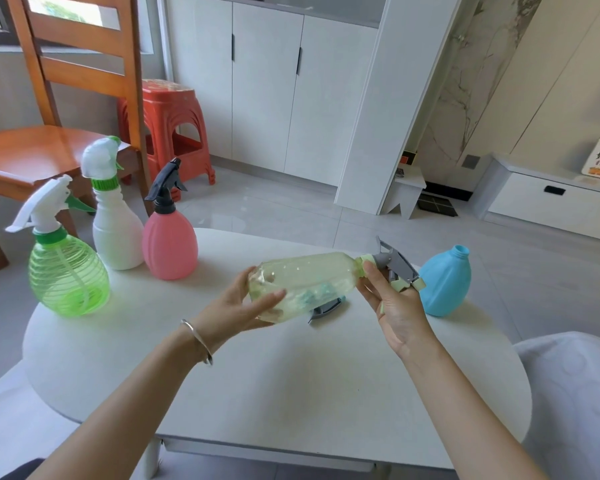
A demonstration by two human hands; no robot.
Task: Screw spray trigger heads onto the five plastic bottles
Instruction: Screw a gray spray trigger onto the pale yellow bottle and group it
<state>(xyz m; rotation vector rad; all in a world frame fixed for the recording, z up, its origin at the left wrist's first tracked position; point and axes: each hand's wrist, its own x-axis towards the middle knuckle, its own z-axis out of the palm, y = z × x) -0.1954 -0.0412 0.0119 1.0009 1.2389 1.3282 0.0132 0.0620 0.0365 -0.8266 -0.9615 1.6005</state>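
Left hand (246, 303), grip closed around the base of the clear yellowish bottle (305, 285), holds it on its side above the bench (291, 382) centre. Right hand (392, 303), grip closed on the grey trigger head (395, 265) at its neck. Blue bottle (445, 282), uncapped, stands near the right edge; three capped bottles stand along the left edge.

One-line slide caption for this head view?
Both hands fit a grey trigger head onto the clear bottle; blue bottle uncapped.
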